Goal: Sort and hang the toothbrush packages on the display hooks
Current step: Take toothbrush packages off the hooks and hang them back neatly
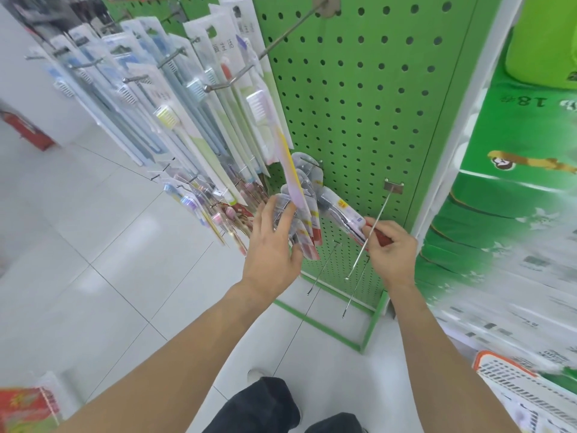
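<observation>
A green pegboard display (359,98) stands in front of me. A bunch of clear toothbrush packages (304,195) hangs on a low hook at its left side. My left hand (274,242) holds the bottom of this bunch, fingers curled round the packs. My right hand (390,248) pinches the lower end of one clear package with a red base (345,214), which slants up toward the bunch. A bare metal hook (371,229) juts out from a plate just in front of that hand.
Several rows of long toothbrush packages (175,104) hang on hooks to the left. Two more bare hooks (324,267) stick out low on the board. Green wrapped packs (505,214) stand at the right. A white basket (515,389) lies at bottom right. White tiled floor (93,245) spreads left.
</observation>
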A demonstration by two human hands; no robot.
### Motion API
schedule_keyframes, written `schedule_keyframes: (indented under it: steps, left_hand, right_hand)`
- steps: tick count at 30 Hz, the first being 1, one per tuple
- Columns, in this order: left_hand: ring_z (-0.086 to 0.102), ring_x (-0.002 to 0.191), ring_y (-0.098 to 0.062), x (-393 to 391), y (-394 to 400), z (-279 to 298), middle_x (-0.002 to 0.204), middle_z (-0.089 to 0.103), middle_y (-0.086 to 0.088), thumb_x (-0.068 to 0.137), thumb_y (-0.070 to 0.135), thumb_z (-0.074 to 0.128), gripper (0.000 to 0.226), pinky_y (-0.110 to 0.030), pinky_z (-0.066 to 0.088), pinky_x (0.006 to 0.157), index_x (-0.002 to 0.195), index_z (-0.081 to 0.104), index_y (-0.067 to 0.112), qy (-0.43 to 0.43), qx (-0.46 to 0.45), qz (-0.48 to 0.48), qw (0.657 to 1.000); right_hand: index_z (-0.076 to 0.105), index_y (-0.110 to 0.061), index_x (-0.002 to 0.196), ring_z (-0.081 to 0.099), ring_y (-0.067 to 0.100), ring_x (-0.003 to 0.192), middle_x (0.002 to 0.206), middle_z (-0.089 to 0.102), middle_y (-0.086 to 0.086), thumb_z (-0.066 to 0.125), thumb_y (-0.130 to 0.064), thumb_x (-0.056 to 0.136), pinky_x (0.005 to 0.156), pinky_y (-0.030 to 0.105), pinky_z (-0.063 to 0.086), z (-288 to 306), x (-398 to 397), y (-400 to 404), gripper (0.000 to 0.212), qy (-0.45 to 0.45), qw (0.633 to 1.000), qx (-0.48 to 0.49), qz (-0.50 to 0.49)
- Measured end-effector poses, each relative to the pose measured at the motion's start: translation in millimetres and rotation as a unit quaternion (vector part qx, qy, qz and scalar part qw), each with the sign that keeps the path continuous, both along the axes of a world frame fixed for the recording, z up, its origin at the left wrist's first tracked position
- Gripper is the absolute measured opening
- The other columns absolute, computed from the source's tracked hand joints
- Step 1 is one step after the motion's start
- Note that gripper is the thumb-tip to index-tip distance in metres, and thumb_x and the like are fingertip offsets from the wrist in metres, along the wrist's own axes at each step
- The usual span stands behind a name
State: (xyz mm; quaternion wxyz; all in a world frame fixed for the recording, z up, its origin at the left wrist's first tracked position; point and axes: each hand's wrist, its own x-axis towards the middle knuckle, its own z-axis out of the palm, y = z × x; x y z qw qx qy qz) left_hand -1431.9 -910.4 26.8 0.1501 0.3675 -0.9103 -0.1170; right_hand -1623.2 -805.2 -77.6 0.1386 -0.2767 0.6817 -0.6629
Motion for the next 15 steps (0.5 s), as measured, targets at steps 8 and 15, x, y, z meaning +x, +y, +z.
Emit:
schedule_keyframes:
  steps: [8, 15]
  left_hand:
    - [0.018, 0.149, -0.041, 0.0, -1.2, -4.0, 0.161, 0.021, -0.017, 0.084, 0.015, 0.062, 0.07, -0.056, 0.026, 0.12, 0.15, 0.038, 0.017, 0.002, 0.002, 0.003, 1.0]
    - [0.018, 0.148, -0.042, 0.6, 0.8, -3.2, 0.16, 0.021, -0.016, 0.083, 0.015, 0.06, 0.071, -0.059, 0.027, 0.118, 0.15, 0.036, 0.019, 0.009, 0.013, 0.006, 1.0]
  right_hand:
    - [0.075, -0.02, 0.111, 0.069, 0.022, 0.089, 0.097, 0.071, 0.002, 0.074, -0.005, 0.09, 0.076, 0.017, 0.055, 8.5, 6.9, -23.2, 0.026, -0.012, 0.999, -0.034, 0.017]
    - [0.077, -0.008, 0.109, 0.072, 0.021, 0.097, 0.103, 0.074, 0.011, 0.074, -0.006, 0.089, 0.086, 0.022, 0.056, 11.9, 13.0, -29.8, 0.02, -0.056, 0.996, -0.062, 0.003]
